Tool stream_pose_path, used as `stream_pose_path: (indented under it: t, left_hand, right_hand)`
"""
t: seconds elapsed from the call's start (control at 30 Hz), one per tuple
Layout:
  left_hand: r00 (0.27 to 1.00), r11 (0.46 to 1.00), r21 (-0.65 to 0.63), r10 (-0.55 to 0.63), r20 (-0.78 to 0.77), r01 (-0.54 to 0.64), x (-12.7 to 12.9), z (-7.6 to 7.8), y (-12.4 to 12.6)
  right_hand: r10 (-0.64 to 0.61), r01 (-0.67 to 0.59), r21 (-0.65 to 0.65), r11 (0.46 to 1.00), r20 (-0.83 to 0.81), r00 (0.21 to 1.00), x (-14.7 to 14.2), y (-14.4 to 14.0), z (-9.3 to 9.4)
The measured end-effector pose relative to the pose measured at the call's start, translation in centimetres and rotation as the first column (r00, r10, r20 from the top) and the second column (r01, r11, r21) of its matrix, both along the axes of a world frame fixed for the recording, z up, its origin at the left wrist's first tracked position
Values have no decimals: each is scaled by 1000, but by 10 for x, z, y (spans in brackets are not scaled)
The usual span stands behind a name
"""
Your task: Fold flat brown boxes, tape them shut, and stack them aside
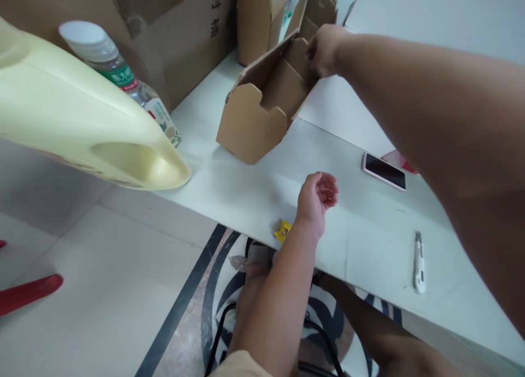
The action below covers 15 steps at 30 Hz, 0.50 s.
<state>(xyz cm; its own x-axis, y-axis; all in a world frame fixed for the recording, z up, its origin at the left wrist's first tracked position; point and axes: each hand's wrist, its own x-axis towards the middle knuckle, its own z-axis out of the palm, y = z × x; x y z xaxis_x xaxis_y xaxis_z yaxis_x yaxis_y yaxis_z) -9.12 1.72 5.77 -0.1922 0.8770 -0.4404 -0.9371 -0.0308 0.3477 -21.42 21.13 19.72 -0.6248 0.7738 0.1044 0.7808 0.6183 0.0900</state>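
Toward the bench's (246, 186) far edge our right hand (326, 49) pinches the open cardboard box's (262, 106) flap to steady it, while our left hand (316, 198) rests loosely curled, empty, near the front edge.

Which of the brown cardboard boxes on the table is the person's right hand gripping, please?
The folded takeout-style carton lying tipped in mid-table: the right hand grips its far flap. The upright small carton and the big shipping box behind stand untouched.

Brown cardboard box (262, 101); white table (369, 229); phone (384, 171) black screen w/ pale pink edge; yellow wrapper (283, 230); white cutter (419, 262); floor (123, 289) pale tile w/ black stripes.
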Motion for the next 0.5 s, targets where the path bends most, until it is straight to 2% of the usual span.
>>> stream_pose_path:
  t: [0.07, 0.17, 0.4, 0.43, 0.5]
  left_hand:
    - [995, 999, 7, -51, -90, 52, 7, -3, 2]
    - [964, 992, 32, -110, -240, 121, 17, -8, 6]
    - [799, 946, -11, -279, -532, 324, 36, -11, 9]
    - [759, 931, -11, -305, -575, 366, 37, -11, 8]
    - [656, 880, -18, -367, -659, 475, 40, -11, 5]
  right_hand:
    - [19, -19, 8, 1000, 106, 994, 5, -10, 2]
    - [89, -95, 29, 995, 164, 982, 13, -20, 7]
    - [239, -266, 83, 960, 243, 940, 42, -24, 40]
    - [276, -301, 84, 950, 230, 933, 51, -23, 43]
    - [428, -425, 56, 904, -84, 900, 75, -21, 46]
